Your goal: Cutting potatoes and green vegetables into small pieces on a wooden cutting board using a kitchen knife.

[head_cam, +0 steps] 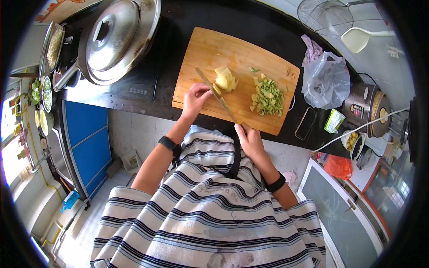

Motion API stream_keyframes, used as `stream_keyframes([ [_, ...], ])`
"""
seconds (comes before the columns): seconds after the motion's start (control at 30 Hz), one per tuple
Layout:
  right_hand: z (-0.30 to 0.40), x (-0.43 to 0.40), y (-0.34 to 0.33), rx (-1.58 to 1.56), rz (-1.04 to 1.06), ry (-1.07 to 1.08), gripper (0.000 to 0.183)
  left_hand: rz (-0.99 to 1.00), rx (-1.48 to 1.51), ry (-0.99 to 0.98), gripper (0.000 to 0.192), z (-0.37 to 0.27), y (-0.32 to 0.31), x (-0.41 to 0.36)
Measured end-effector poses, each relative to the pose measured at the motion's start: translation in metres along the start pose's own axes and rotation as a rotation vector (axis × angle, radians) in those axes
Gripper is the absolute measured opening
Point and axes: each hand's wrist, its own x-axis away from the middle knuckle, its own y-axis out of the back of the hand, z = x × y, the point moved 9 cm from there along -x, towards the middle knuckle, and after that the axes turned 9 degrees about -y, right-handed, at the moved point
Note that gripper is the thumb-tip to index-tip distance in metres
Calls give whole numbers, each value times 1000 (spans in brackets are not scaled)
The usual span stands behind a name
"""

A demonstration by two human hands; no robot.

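Observation:
My right hand [250, 139] grips the handle of a kitchen knife [219, 97], whose blade slants up and left over a wooden cutting board [214, 43]. Close against the blade's left side is my left hand [197, 98], thumb and fingertips drawn together; whether anything is pinched between them cannot be told. Just right of the blade sits a cluster of peeled, pale yellow potato pieces [225, 79], with a few cut bits along the steel. Farther right on the board lies a heap of chopped green vegetable [270, 98], with small pale yellow pieces [255, 98] at its left side.
A lidded metal wok [114, 40] stands at the upper left. Right of the board are a clear plastic bag [326, 82], a smartphone [305, 123], a green-and-white packet [334, 121] and an electric cooker [362, 107]. A white cable [360, 129] crosses the counter there.

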Motion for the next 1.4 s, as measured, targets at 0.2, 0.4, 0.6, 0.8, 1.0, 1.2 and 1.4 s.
stream_keyframes([
  [0.2, -13, 4, -3, 37, 35, -63, 45, -51, -32, 44, 10, 16, 2, -1],
  [0.4, -10, 10, 14, -81, 33, -113, 43, -47, 100, 3, 27, 7, -4, -4],
  [0.6, -45, 5, 33, -233, -50, -213, 43, 118, -386, -227, 51, -30, -26, -12],
  [0.8, -53, 2, 45, -262, -65, -260, 49, 232, -790, -298, 50, -38, -39, -21],
  [1.0, -64, 1, 41, -348, -55, -244, 48, 236, -990, -412, 61, -57, -20, -24],
  [1.2, -74, 8, 53, -328, -123, -254, 50, 460, -1103, -517, 99, -63, -67, -35],
  [1.4, -90, 24, 68, -298, -215, -273, 50, 596, -1062, -664, 68, -55, -92, -45],
])
